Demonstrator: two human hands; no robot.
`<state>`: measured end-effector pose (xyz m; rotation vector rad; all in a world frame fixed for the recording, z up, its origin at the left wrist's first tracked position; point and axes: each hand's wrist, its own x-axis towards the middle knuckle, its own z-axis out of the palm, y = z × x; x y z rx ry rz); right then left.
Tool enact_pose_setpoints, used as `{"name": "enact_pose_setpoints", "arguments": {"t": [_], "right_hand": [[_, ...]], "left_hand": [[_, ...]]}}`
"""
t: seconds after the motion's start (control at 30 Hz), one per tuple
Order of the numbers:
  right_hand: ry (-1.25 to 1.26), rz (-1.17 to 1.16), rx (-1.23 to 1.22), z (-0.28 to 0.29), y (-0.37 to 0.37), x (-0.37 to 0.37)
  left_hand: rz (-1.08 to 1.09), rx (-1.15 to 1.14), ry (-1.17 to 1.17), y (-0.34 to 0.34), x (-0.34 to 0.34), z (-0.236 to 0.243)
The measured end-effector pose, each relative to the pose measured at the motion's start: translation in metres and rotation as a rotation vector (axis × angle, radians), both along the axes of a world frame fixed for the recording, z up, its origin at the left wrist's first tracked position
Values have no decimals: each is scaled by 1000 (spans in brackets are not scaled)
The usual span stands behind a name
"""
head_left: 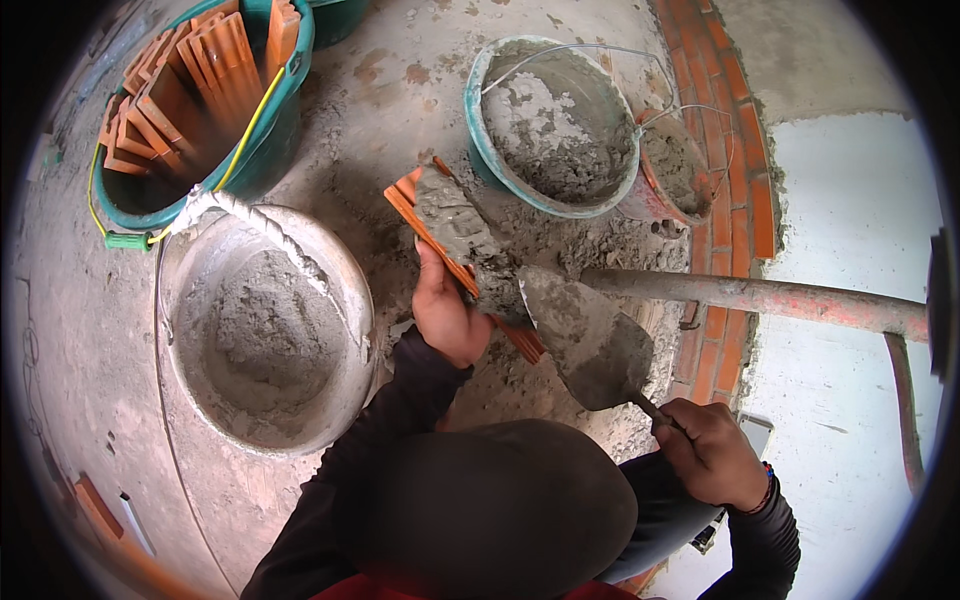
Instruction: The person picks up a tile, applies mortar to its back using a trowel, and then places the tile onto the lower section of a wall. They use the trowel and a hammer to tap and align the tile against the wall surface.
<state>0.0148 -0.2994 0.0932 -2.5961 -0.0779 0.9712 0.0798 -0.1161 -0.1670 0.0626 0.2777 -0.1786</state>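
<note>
My left hand (449, 310) grips an orange clay brick (402, 200) by its side and holds it tilted over the floor. Wet grey mortar (452, 215) covers the brick's upper face. In my right hand (712, 452) is the handle of a pointed trowel (592, 345), its blade smeared with mortar and its tip close to the near end of the brick. Below that end, another orange clay piece (521, 338) shows in part, beside my left hand. Just beyond the brick stands a teal bucket (474, 110) with mortar in it.
On the left are a whitish mortar bucket (362, 385) and a teal tub (262, 150) full of clay bricks (215, 70). A small reddish bucket (655, 205) stands by a curved brick course (722, 215). A metal pole (780, 295) crosses the right side.
</note>
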Motion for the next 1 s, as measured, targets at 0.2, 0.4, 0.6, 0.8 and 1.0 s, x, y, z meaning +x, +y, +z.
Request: {"name": "enact_pose_setpoints", "arguments": {"t": [0.2, 0.4, 0.6, 0.8, 1.0], "right_hand": [[154, -27, -69, -2, -13, 1], [233, -171, 49, 11, -18, 1], [331, -264, 79, 1, -32, -1], [216, -405, 383, -21, -45, 24], [218, -604, 333, -68, -37, 91]], "left_hand": [[44, 97, 36, -1, 0, -15], [-37, 26, 73, -2, 4, -3], [-30, -29, 30, 0, 6, -2], [-17, -30, 16, 3, 3, -7], [5, 8, 40, -2, 1, 3]]}}
